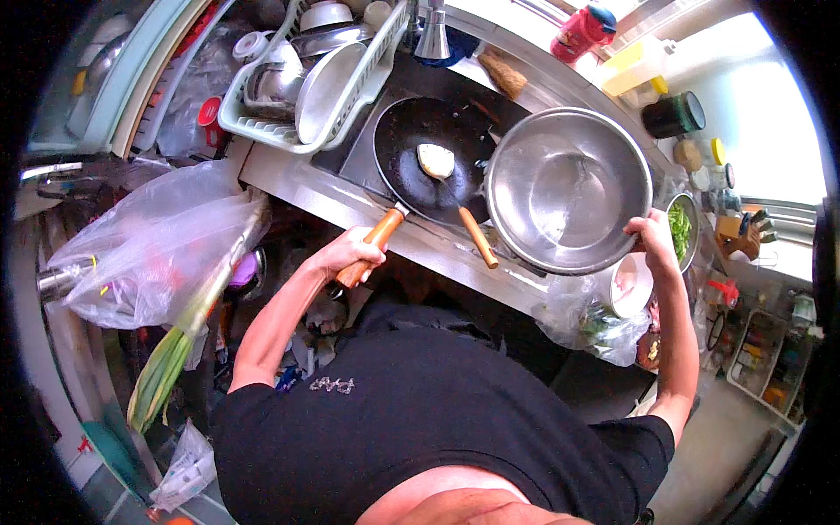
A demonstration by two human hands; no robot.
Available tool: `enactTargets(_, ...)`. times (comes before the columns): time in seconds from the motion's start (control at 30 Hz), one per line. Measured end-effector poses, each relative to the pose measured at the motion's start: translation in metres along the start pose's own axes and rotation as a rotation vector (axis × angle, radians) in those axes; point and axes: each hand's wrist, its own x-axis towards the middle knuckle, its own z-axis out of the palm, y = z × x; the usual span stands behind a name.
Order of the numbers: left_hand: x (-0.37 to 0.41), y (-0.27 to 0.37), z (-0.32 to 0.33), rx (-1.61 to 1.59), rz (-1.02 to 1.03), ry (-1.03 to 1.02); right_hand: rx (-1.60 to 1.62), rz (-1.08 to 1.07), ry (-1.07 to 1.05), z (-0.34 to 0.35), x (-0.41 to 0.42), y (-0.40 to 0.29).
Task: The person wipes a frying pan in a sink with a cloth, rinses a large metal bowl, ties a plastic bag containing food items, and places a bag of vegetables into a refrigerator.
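Observation:
My left hand (361,254) is wrapped round the wooden handle (380,237) of a black wok (401,147) on the stove. Inside the wok rests a turner's pale head (436,161); whether food covers it I cannot tell. The turner's wooden handle (478,237) leans out over the wok's near rim. With my right hand (650,231) I grip the right rim of a wide stainless steel basin (569,190). The basin is tilted beside the wok, overlapping its right edge, and its inside looks wet and shiny.
A dish rack (279,136) with bowls stands left of the wok. Spring onions (164,374) hang from a plastic bag (157,243) at left. Chopped greens (678,230) and a white bowl (630,285) sit by my right arm. Jars and a knife block (738,237) line the sill.

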Motion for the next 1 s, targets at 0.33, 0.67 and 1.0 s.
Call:
enactTargets(0.33,0.038,0.001,-0.054,0.037,-0.044,-0.115,-0.185,-0.103,0.079,0.068,-0.002,-0.055)
enactTargets(0.67,0.064,-0.002,-0.106,0.084,-0.094,-0.219,-0.17,-0.141,0.038,0.12,0.008,-0.096)
enactTargets(1.0,0.075,0.018,-0.157,0.218,-0.164,-0.204,0.059,-0.039,0.034,0.141,0.03,-0.073)
